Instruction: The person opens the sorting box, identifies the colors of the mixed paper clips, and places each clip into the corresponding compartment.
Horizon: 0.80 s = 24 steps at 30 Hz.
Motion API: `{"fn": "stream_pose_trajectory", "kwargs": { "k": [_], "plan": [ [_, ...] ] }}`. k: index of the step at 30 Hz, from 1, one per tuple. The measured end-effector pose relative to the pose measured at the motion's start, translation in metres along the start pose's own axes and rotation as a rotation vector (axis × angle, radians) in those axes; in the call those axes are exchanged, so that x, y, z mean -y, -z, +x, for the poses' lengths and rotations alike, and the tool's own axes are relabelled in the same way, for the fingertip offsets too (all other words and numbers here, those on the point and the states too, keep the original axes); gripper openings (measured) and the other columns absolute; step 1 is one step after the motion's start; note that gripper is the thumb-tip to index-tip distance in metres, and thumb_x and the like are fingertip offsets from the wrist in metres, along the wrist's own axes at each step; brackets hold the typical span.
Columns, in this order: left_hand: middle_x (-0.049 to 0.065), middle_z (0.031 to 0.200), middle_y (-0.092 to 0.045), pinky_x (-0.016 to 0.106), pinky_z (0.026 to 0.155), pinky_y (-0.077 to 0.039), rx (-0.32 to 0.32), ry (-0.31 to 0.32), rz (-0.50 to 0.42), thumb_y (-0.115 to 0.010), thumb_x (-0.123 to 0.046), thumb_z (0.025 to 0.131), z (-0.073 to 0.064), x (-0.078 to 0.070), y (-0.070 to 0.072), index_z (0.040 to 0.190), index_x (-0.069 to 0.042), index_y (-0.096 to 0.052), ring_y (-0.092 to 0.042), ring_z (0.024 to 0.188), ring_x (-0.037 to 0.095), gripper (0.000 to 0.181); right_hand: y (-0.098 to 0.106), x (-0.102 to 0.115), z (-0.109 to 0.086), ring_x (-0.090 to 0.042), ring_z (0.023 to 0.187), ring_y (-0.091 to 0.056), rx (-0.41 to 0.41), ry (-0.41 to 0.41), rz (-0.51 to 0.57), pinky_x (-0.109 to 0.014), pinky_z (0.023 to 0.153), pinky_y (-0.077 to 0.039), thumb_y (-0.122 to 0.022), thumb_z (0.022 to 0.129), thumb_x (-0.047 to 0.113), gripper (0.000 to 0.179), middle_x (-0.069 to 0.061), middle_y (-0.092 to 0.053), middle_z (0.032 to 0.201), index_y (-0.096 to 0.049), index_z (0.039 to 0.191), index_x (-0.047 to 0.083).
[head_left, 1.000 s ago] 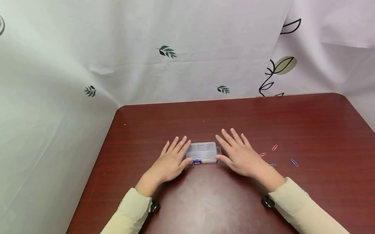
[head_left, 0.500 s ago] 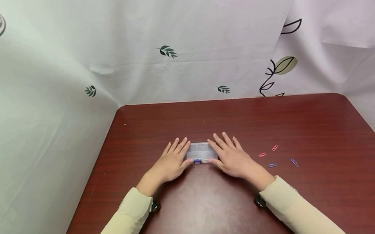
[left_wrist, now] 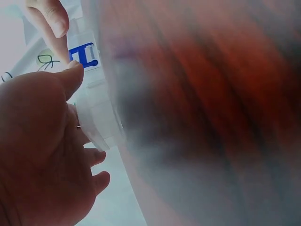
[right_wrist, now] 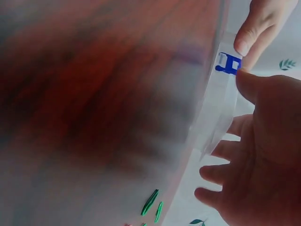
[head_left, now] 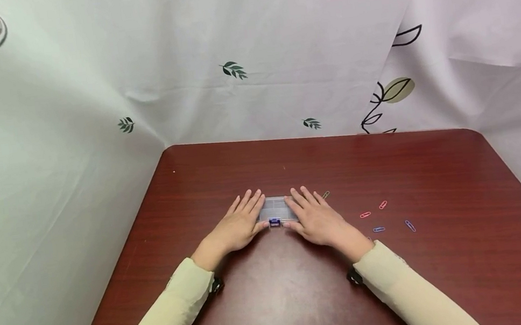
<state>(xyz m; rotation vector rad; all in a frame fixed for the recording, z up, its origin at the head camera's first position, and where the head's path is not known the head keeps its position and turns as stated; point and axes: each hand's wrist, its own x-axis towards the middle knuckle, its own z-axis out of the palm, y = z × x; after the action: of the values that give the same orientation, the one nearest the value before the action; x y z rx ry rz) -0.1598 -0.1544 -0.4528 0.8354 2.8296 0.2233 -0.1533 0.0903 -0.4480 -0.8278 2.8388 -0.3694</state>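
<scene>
A clear plastic compartment box with a blue latch on its front side lies on the table between the two hands. My left hand lies over its left end, fingers straight and spread, thumb at the front edge. Over the right part lies my right hand, its fingers also extended and its thumb near the latch. In the left wrist view the box's front wall stands close by the left thumb. The right thumb is beside the blue latch in the right wrist view. The hands hide both ends of the box.
Red paper clips and blue paper clips lie to the right of the right hand. A green paper clip lies just behind it, and green clips show in the right wrist view. White patterned cloth hangs behind the table.
My right hand has slid left from beside the box onto its right part, uncovering paper clips behind it. The left hand has stayed almost in place.
</scene>
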Motion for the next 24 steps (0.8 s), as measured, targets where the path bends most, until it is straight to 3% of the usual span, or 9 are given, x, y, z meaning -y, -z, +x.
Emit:
{"fn": "stream_pose_trajectory", "kwargs": {
  "k": [9,24],
  "plan": [
    [0.02,0.166,-0.02,0.048,0.125,-0.015,0.014,-0.034,-0.064,-0.047,-0.041,0.107,0.006,0.005,0.006,0.158,0.002,-0.025,-0.013,0.154,0.038,0.071,0.0,0.001,0.006,-0.038,0.152,-0.022,-0.007,0.026,0.0,-0.049,0.122,-0.025,-0.046,0.107,0.043,0.066,-0.025,-0.026,0.163,-0.034,0.156,0.001],
    [0.019,0.165,-0.024,0.044,0.124,-0.019,0.069,-0.074,-0.162,-0.046,-0.042,0.107,0.012,0.016,0.015,0.158,0.002,-0.028,-0.016,0.154,0.032,0.07,0.009,-0.003,0.012,-0.039,0.152,-0.023,0.06,0.006,0.047,-0.051,0.121,-0.026,-0.046,0.107,0.044,0.067,-0.025,-0.024,0.163,-0.032,0.157,0.002]
  ]
}}
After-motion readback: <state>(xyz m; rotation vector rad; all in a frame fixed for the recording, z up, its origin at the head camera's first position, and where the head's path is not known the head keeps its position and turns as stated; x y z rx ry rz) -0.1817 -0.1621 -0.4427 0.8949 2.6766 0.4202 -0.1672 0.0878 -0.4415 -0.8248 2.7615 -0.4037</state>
